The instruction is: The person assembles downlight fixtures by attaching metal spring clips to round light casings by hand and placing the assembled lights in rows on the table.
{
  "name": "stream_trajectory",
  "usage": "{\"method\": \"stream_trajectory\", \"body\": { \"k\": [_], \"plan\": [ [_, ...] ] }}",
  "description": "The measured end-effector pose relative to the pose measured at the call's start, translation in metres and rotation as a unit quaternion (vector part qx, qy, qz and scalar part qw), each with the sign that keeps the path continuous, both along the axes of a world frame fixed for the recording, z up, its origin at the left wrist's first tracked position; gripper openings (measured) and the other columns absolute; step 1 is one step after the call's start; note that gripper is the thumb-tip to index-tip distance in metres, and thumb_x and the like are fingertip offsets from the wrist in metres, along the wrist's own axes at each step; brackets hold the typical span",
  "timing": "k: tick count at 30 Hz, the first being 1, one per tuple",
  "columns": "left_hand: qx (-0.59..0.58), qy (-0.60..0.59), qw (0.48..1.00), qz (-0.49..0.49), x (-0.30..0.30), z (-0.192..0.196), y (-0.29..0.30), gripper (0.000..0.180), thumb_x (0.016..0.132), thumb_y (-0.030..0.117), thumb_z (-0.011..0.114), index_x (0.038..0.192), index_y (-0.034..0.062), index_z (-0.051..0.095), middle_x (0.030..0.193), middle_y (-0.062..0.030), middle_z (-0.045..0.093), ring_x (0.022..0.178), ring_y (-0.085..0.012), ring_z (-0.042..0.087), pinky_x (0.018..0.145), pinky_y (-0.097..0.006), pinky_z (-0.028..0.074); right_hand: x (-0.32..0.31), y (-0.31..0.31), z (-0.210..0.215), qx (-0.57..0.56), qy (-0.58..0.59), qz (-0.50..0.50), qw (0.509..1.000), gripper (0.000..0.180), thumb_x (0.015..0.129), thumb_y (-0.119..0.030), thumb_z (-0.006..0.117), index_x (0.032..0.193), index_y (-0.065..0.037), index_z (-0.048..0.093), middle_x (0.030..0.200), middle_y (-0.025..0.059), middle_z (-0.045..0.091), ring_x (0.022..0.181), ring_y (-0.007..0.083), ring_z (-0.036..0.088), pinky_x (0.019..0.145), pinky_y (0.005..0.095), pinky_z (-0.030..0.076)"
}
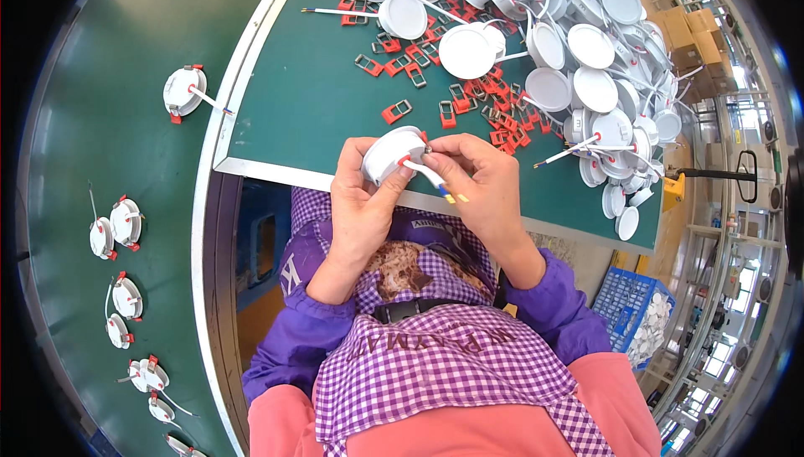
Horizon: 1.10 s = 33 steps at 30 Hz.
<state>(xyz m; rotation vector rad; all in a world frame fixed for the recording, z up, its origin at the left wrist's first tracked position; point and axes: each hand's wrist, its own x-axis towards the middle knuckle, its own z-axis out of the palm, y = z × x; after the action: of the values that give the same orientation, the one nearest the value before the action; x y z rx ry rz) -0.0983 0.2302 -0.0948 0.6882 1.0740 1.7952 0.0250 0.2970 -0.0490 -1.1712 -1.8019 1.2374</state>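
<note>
A round white downlight (389, 154) with a short white cable is held over the near edge of the green table. My left hand (363, 185) grips its rim, thumb below and fingers behind. The fingers of my right hand (476, 180) are pinched at the right side of the same downlight, where a bit of red and a small metal piece show. What exactly the right fingertips hold is mostly hidden. The cable's yellow and blue wire ends hang down between my hands. Just beyond lie loose red spring clips (397, 112) with metal loops.
A large heap of white downlights (595, 88) covers the table's right side, with more red clips (502, 109) beside it. On the left, a green surface (92, 147) behind a pale metal edge carries downlights with red clips (182, 92). A blue crate (624, 298) stands low at right.
</note>
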Motion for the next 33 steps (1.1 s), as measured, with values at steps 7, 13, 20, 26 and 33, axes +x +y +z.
{"method": "stream_trajectory", "body": {
  "k": [7, 13, 20, 26, 33],
  "plan": [
    [-0.057, -0.127, 0.989, -0.042, -0.002, 0.0, -0.001, 0.024, 0.088, 0.006, 0.066, 0.105, 0.0049, 0.049, 0.099, -0.0055, 0.063, 0.091, -0.0113, 0.061, 0.081, -0.026, 0.05, 0.002, 0.001, -0.011, 0.143, -0.04, 0.027, 0.989, 0.013, 0.079, -0.005, 0.071, 0.088, 0.002, 0.064, 0.079, 0.0105, 0.065, 0.067, 0.0158, 0.062, 0.059, 0.0274, 0.047],
    [-0.038, -0.1, 0.991, -0.074, -0.009, 0.003, -0.008, 0.029, 0.086, 0.004, 0.068, 0.109, 0.0046, 0.051, 0.101, -0.0049, 0.063, 0.093, -0.0107, 0.061, 0.082, -0.025, 0.05, 0.011, 0.005, -0.001, -0.072, 0.031, 0.02, 0.997, 0.04, 0.076, -0.006, 0.076, 0.111, 0.001, 0.057, 0.094, 0.0094, 0.065, 0.081, 0.0146, 0.063, 0.067, 0.0249, 0.049],
    [-0.066, -0.13, 0.986, -0.087, -0.004, 0.01, -0.036, 0.036, 0.085, 0.002, 0.068, 0.118, 0.0012, 0.052, 0.107, -0.0069, 0.063, 0.098, -0.0127, 0.061, 0.086, -0.027, 0.05, 0.015, -0.014, 0.01, -0.22, 0.108, 0.033, 0.969, 0.055, 0.078, 0.001, 0.073, 0.126, 0.003, 0.045, 0.11, 0.0191, 0.062, 0.098, 0.0205, 0.064, 0.086, 0.0305, 0.052],
    [-0.085, -0.143, 0.984, -0.059, -0.013, 0.011, -0.037, 0.037, 0.086, -0.001, 0.066, 0.119, -0.0004, 0.051, 0.107, -0.0073, 0.062, 0.097, -0.0129, 0.062, 0.085, -0.027, 0.051, 0.009, -0.003, -0.003, -0.199, 0.083, 0.107, 0.971, 0.049, 0.079, -0.002, 0.073, 0.122, 0.002, 0.051, 0.111, 0.0167, 0.063, 0.098, 0.0208, 0.064, 0.085, 0.0322, 0.053],
    [-0.137, 0.014, 0.99, -0.013, -0.046, 0.021, -0.034, 0.039, 0.079, -0.003, 0.069, 0.115, -0.0012, 0.053, 0.108, -0.0114, 0.063, 0.095, -0.0149, 0.064, 0.084, -0.028, 0.052, -0.014, 0.059, -0.034, 0.147, -0.143, 0.087, 0.975, 0.033, 0.082, -0.013, 0.067, 0.113, -0.004, 0.058, 0.095, 0.0175, 0.06, 0.081, 0.0353, 0.062, 0.069, 0.0406, 0.049]
  ]
}}
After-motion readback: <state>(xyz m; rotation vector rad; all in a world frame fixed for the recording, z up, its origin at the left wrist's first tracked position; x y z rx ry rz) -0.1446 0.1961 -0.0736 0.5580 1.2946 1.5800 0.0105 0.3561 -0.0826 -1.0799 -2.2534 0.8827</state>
